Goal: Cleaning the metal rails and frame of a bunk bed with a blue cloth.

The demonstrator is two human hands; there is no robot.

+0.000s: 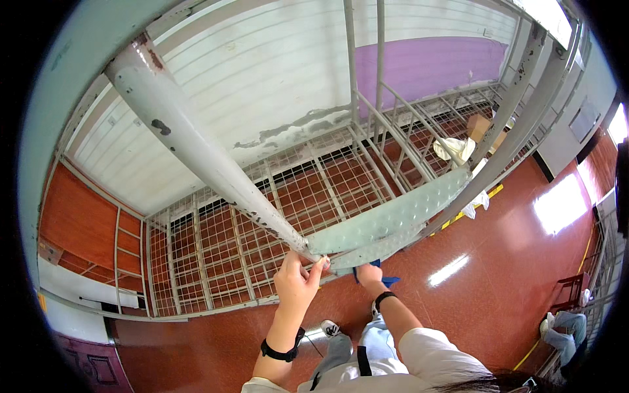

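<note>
A grey metal bed post [196, 142] with chipped paint slants down to pale green dimpled metal ladder steps [388, 216]. My left hand [297, 277] is at the post's lower end, with thumb and fingers pinched round it or its edge; what lies between the fingertips is too small to tell. Just right of it, my right hand [368, 275] holds a dark blue cloth [390, 281] against the underside of the lower step. Part of the cloth is hidden behind the step and the hand.
A wire mesh bed base [221, 250] spans the left and middle. Farther right, a cardboard box [477, 127] and white cloth or plastic [454, 149] lie on another frame. At the far right a person's legs [565, 331] show beside metal frames.
</note>
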